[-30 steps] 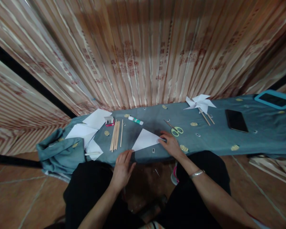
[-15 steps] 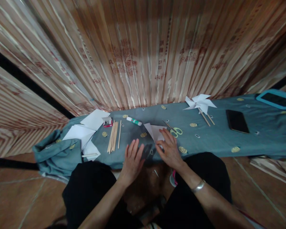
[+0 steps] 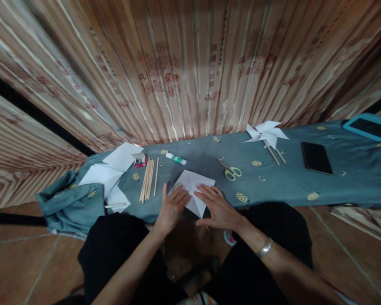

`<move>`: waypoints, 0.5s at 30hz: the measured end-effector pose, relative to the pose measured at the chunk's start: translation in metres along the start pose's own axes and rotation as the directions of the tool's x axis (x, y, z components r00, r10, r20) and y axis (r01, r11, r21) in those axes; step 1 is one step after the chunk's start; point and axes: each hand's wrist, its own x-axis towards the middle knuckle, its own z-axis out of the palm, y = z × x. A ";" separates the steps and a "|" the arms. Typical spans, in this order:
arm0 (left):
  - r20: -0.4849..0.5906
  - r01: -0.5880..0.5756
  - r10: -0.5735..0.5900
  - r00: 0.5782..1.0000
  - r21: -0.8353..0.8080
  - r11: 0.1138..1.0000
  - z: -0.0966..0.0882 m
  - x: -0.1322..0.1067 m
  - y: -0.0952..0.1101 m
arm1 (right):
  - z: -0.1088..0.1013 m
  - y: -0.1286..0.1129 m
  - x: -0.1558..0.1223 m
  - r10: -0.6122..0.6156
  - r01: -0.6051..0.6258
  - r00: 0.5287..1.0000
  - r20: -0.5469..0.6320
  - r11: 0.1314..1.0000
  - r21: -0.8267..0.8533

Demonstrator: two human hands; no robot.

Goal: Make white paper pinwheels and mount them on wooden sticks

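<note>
A white sheet of paper (image 3: 193, 180) with crease lines lies at the front edge of the cloth-covered table. My left hand (image 3: 172, 207) rests on its left side, fingers stretched out and thumb apart. On its right side lies my right hand (image 3: 217, 207), fingers spread flat and thumb apart; a silver bangle circles that wrist. Both palms face down, and the fingers cover parts of the sheet. Just beyond the paper is a glue stick (image 3: 175, 159). Scissors (image 3: 231, 171) with light green handles lie to the right, apart from my right hand.
Left of the paper are several wooden sticks (image 3: 148, 180), a small red box of pins (image 3: 140, 160) and white paper sheets (image 3: 101, 176). Paper pinwheels (image 3: 268, 134), a dark phone (image 3: 316, 157) and a blue-framed tablet (image 3: 370, 127) lie rightward. A curtain (image 3: 190, 84) hangs behind the table.
The paper, partly folded over under my right hand before, now lies opened out and nearer the front edge. My left hand has moved onto it. The scissors are now uncovered.
</note>
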 end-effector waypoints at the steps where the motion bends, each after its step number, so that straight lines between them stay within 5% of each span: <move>1: 0.008 -0.002 0.002 1.000 -0.015 1.000 -0.001 -0.004 0.000 | -0.002 0.002 -0.002 -0.003 0.003 1.000 0.031 1.000 -0.006; 6: 0.072 0.018 -0.010 0.997 -0.116 0.993 -0.010 -0.026 0.003 | -0.002 0.007 -0.012 0.013 -0.012 0.996 0.086 1.000 -0.008; 15: 0.056 0.174 -0.166 0.985 -0.422 0.890 -0.010 -0.043 0.009 | 0.004 0.016 -0.007 0.051 -0.042 0.998 -0.039 0.976 0.212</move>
